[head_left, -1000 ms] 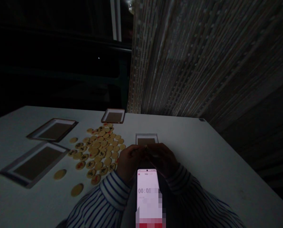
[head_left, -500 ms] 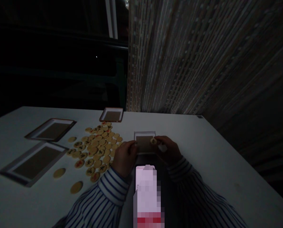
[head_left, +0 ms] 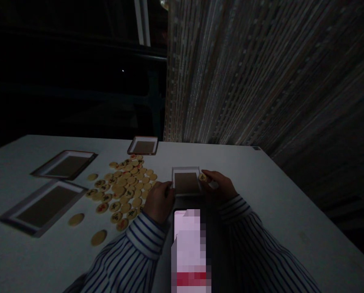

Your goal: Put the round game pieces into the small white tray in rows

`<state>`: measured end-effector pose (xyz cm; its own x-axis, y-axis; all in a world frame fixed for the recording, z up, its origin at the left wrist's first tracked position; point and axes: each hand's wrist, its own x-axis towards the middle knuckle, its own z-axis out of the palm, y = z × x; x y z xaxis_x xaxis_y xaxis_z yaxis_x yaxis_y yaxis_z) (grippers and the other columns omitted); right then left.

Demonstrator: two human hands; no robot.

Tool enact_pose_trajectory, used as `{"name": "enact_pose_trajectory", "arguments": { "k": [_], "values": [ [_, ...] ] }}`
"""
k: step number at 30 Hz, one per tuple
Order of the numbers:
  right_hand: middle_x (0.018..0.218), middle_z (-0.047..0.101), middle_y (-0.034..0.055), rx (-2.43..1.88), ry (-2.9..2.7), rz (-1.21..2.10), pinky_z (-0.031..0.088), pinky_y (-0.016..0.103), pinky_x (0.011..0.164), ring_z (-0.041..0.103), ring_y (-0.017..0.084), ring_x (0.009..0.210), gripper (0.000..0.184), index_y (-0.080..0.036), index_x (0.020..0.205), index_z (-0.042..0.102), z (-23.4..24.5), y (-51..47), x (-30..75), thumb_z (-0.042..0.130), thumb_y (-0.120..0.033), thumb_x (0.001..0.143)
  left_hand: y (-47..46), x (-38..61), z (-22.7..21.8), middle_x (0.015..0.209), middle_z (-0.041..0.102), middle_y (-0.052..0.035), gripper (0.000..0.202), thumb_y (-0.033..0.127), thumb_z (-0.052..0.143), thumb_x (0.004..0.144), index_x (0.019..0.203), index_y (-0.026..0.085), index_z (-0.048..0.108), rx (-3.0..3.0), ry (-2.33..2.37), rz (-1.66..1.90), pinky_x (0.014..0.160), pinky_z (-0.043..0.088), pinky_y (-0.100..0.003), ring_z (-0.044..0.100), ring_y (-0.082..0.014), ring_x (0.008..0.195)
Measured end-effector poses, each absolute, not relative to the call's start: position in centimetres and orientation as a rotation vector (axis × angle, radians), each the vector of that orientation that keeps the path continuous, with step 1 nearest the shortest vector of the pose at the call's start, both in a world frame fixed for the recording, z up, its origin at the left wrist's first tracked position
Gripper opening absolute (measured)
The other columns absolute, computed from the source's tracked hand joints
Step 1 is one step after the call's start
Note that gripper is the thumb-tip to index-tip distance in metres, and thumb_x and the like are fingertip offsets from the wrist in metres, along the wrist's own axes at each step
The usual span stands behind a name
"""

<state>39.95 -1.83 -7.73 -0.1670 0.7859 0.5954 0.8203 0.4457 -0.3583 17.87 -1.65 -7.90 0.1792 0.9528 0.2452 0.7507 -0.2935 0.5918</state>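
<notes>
The room is dim. My right hand (head_left: 220,188) pinches one round yellow game piece (head_left: 202,177) at the right edge of a small shallow box (head_left: 186,182) with a brown inside. My left hand (head_left: 159,199) rests closed against the left side of that box; I cannot make out anything in it. Left of my left hand lies a heap of several yellow round pieces (head_left: 123,189) with red or black marks. Both my sleeves are white with blue stripes.
A lit phone (head_left: 189,248) stands near my chest. On the white table (head_left: 276,203) lie two larger shallow trays (head_left: 44,207) (head_left: 64,164) at the left and a small box (head_left: 143,145) at the back. A bead curtain (head_left: 261,73) hangs behind.
My hands, close together over the small box a second ago, have parted. The right hand moved to the box's right edge with a piece; the left went to its left side.
</notes>
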Motion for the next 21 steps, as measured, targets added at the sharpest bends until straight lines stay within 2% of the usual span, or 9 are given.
{"name": "enact_pose_trajectory", "arguments": {
  "k": [4,10,14,21],
  "values": [
    [0.079,0.066,0.0046,-1.356,-2.006,-0.045,0.048,0.03,0.065,0.059,0.016,0.07,0.027,-0.021,0.098,0.062,-7.71,-1.78,40.08,0.053,-0.029,0.074,-1.67,17.86,-7.61,0.078,0.063,-0.0083,0.028,0.02,0.044,0.077,0.095,0.016,0.066,2.109,1.594,0.805,0.07,0.043,-0.031,0.057,-0.0199,0.076],
    [0.073,0.066,0.0038,-1.489,-2.071,-0.023,0.046,0.03,0.062,0.059,0.016,0.065,0.026,-0.019,0.094,0.063,-7.48,-1.81,40.11,0.055,-0.031,0.073,-1.68,17.68,-7.56,0.088,0.064,-0.0104,0.031,0.02,0.044,0.076,0.099,0.014,0.064,2.081,1.593,0.782,0.076,0.043,-0.032,0.058,-0.021,0.083],
    [0.077,0.066,0.0049,-1.407,-2.149,0.017,0.047,0.03,0.062,0.058,0.016,0.066,0.023,-0.019,0.089,0.063,-7.44,-1.72,40.1,0.056,-0.029,0.07,-1.64,17.45,-7.63,0.092,0.063,-0.0121,0.033,0.019,0.045,0.075,0.102,0.011,0.062,2.055,1.591,0.777,0.08,0.043,-0.032,0.057,-0.0215,0.087],
    [0.087,0.066,0.0067,-1.314,-2.211,0.084,0.047,0.03,0.068,0.059,0.016,0.074,0.028,-0.019,0.098,0.062,-7.27,-1.58,40.49,0.056,-0.025,0.071,-1.58,17.4,-7.73,0.092,0.064,-0.0107,0.032,0.017,0.045,0.075,0.102,0.013,0.062,2.074,1.618,0.789,0.078,0.044,-0.03,0.059,-0.0196,0.086]
  ]
}}
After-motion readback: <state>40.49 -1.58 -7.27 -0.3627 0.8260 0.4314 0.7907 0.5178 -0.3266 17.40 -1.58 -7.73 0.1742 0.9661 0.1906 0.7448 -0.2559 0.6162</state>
